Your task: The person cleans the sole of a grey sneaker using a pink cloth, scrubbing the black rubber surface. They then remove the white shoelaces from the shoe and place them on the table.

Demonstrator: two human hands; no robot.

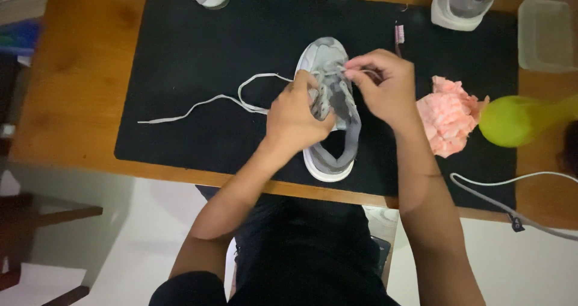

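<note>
A grey and white sneaker [330, 155] lies on a black mat [198, 53], toe pointing away from me. My left hand [295, 116] rests on the shoe's left side and grips it near the eyelets. My right hand [385, 86] pinches a bit of white shoelace over the shoe's tongue, near the toe. The rest of that white shoelace [205, 104] trails out to the left across the mat in a loop.
A crumpled pink cloth [448, 116] and a yellow-green rounded object [512, 120] lie right of the shoe. A pink brush [398, 34], other shoes [460, 5] and a clear plastic box [548, 29] sit at the back. A grey cord [512, 206] crosses the wooden table [78, 71].
</note>
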